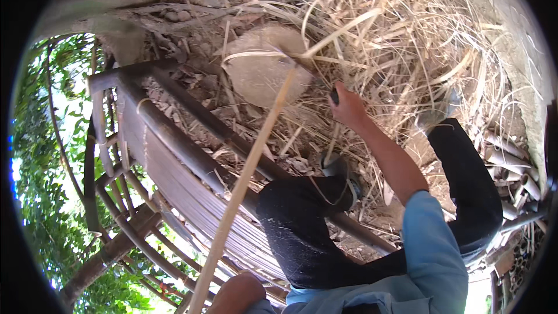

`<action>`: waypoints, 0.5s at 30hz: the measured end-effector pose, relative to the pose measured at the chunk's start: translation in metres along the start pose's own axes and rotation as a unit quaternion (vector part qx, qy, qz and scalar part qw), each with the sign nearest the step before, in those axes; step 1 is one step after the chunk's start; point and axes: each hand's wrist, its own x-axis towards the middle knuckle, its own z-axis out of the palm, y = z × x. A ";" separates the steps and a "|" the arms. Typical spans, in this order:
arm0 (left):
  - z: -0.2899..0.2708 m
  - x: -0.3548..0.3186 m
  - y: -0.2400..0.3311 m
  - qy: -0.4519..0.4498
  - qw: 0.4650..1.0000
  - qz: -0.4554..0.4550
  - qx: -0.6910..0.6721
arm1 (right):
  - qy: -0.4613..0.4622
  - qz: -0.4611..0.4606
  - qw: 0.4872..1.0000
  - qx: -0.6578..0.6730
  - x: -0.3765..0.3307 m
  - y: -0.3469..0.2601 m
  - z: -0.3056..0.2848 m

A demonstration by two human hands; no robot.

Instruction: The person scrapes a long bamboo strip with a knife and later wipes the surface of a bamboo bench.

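Note:
My right hand [349, 107] is closed around the black handle of a knife [314, 74]. Its dark blade points up and left, over the edge of a round, pale wooden block [256, 84] on the ground. A long, pale bamboo strip [244, 183] rises from the lower edge at a slant, and its far end reaches the blade near the block. Thin peeled strips [325, 43] lie around the blade's far side. Of my left arm [239, 293] only a bent, bare part shows at the lower edge; my left hand is outside the picture.
A bamboo bench [186, 166] with slats and rails runs along my left. Curly shavings [418, 29] heap up at the far right beside a pale wall [517, 52]. Cut bamboo pieces [511, 163] lie at the right. A tree trunk [125, 40] stands at the far left.

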 end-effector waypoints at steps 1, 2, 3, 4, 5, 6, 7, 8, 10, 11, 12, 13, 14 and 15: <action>0.000 -0.002 0.002 0.000 1.000 0.001 0.000 | -0.033 0.035 0.999 0.019 -0.003 -0.011 0.000; -0.001 0.001 0.010 0.006 1.000 0.006 0.011 | -0.077 0.068 0.994 0.035 -0.011 -0.029 -0.009; -0.001 0.005 0.016 0.019 1.000 0.015 0.014 | -0.121 0.091 0.987 0.046 -0.008 -0.061 -0.032; 0.003 0.006 0.015 0.046 0.998 0.030 0.007 | -0.114 0.087 0.989 0.045 -0.004 -0.068 -0.044; 0.001 0.011 0.018 0.091 0.994 0.054 0.010 | -0.078 0.052 0.994 0.062 -0.011 -0.077 -0.052; -0.001 0.013 0.018 0.136 0.987 0.081 0.026 | -0.042 0.018 0.996 0.079 -0.018 -0.086 -0.060; 0.000 0.014 0.019 0.123 0.988 0.088 0.012 | -0.037 0.018 0.996 0.076 -0.020 -0.098 -0.070; 0.013 0.007 0.016 0.024 0.999 0.027 -0.036 | -0.064 0.018 0.993 0.099 -0.022 -0.117 -0.076; 0.036 -0.004 0.010 -0.028 0.996 -0.039 -0.073 | -0.077 -0.021 0.986 0.147 -0.029 -0.160 -0.096; 0.039 -0.007 0.008 0.012 0.997 -0.034 -0.074 | -0.062 -0.061 0.981 0.171 -0.034 -0.181 -0.107; 0.023 -0.010 0.014 0.011 0.996 -0.034 -0.077 | -0.059 -0.060 0.982 0.170 -0.040 -0.197 -0.114; -0.005 -0.013 0.023 0.146 0.989 -0.001 0.036 | -0.043 -0.113 0.975 0.188 -0.048 -0.210 -0.120; -0.009 -0.013 0.026 0.211 0.973 0.021 0.096 | -0.031 -0.170 0.963 0.208 -0.052 -0.218 -0.120; -0.012 -0.013 0.029 0.277 0.948 0.035 0.156 | -0.033 -0.171 0.963 0.208 -0.053 -0.218 -0.119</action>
